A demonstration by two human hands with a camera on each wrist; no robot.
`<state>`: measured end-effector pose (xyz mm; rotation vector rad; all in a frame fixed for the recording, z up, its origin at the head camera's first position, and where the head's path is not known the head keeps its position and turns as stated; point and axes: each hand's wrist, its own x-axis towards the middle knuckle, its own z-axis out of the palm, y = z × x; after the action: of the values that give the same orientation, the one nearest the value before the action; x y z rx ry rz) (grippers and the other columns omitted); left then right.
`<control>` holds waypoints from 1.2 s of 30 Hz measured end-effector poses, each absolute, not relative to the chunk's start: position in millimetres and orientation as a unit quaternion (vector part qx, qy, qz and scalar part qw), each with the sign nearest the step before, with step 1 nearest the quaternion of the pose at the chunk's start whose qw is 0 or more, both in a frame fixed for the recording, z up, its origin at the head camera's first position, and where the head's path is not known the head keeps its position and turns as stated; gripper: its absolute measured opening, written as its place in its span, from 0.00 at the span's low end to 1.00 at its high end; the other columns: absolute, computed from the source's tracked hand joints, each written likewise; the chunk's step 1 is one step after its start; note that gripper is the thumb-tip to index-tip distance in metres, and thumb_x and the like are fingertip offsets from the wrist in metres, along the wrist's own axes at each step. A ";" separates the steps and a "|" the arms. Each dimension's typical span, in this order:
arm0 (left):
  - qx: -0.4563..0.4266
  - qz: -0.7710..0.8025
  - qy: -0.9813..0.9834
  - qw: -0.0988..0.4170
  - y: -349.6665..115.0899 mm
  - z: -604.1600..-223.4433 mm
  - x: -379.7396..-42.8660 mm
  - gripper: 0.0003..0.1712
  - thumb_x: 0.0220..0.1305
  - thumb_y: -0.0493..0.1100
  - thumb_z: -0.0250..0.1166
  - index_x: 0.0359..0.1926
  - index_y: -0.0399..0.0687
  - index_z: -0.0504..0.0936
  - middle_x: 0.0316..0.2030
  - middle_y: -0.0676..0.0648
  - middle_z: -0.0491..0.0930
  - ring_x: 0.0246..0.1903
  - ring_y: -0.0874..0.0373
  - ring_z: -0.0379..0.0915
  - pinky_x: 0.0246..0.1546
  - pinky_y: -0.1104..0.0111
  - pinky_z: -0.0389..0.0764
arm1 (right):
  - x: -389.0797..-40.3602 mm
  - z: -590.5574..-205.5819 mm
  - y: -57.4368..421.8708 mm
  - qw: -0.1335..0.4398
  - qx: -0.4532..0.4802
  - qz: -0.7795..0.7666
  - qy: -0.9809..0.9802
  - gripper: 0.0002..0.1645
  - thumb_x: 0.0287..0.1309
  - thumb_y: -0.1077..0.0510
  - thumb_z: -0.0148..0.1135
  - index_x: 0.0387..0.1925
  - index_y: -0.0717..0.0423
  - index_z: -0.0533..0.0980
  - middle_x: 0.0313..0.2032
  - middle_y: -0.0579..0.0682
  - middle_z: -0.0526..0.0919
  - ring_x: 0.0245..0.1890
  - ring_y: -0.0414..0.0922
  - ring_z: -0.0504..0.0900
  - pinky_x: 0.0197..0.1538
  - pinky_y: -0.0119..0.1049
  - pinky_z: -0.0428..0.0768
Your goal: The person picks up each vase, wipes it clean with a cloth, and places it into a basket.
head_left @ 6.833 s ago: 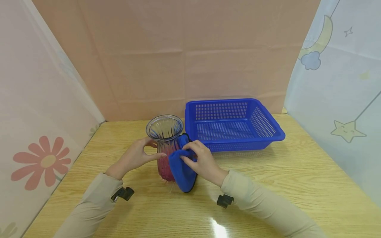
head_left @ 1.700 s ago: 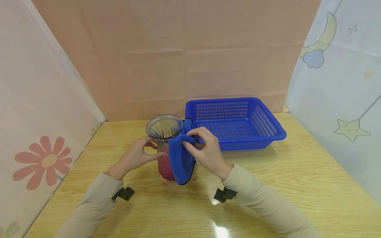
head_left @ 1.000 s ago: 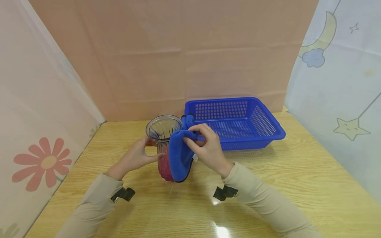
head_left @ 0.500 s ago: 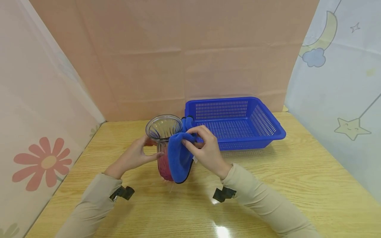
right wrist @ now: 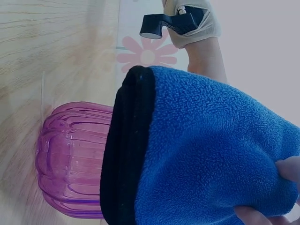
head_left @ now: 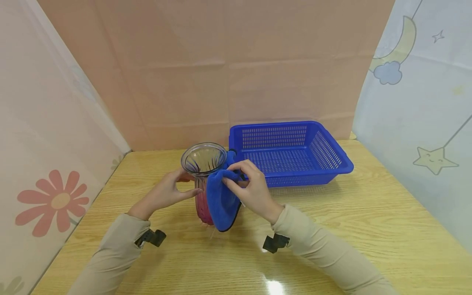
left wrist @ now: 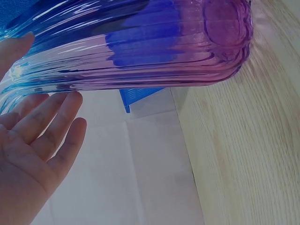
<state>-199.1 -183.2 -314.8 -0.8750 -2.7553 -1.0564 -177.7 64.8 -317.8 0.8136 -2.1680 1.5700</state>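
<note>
A ribbed glass vase point(head_left: 203, 207), clear bluish at the flared rim and pink towards the base, stands upright on the table. My left hand point(head_left: 166, 191) holds it from the left, thumb on the near side and fingers behind, as the left wrist view also shows with the vase point(left wrist: 197, 65) between thumb and fingers. A folded blue cloth point(head_left: 221, 205) with black edging is pinched in my right hand point(head_left: 254, 189). The cloth lies against the right side of the vase below the rim. In the right wrist view the cloth point(right wrist: 201, 136) hides most of the glass.
Behind and right of the vase sits a blue plastic basket point(head_left: 291, 159) with slotted walls. The wooden table point(head_left: 332, 229) meets an orange-tan backdrop point(head_left: 177, 82) at the back, with printed sheets on both sides.
My right hand rose with the cloth along the vase's side up to about a second ago, and has since slid down a little. My left hand and the vase have hardly moved.
</note>
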 end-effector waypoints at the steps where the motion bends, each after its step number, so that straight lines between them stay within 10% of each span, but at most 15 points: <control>1: -0.282 -0.342 -0.896 0.032 -183.0 -314.9 -199.0 0.32 0.55 0.43 0.69 0.60 0.43 0.68 0.46 0.41 0.81 0.49 0.45 0.77 0.54 0.49 0.76 | -177.7 -318.1 64.6 0.168 0.286 0.550 -0.766 0.11 0.54 0.64 0.65 0.40 0.58 0.76 0.37 0.55 0.75 0.37 0.42 0.74 0.37 0.28 0.84; 36: -0.261 -0.361 -0.891 0.083 -177.7 -315.9 -197.7 0.30 0.50 0.47 0.72 0.55 0.46 0.75 0.46 0.45 0.82 0.46 0.49 0.78 0.51 0.52 0.79 | -174.0 -344.9 65.2 0.158 0.293 0.433 -0.838 0.08 0.53 0.62 0.66 0.36 0.54 0.76 0.34 0.51 0.74 0.33 0.40 0.71 0.30 0.32 0.79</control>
<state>-197.7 -177.7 -315.9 -0.7804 -2.6615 -1.0785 -174.0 65.2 -344.9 0.8380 -2.3957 1.2376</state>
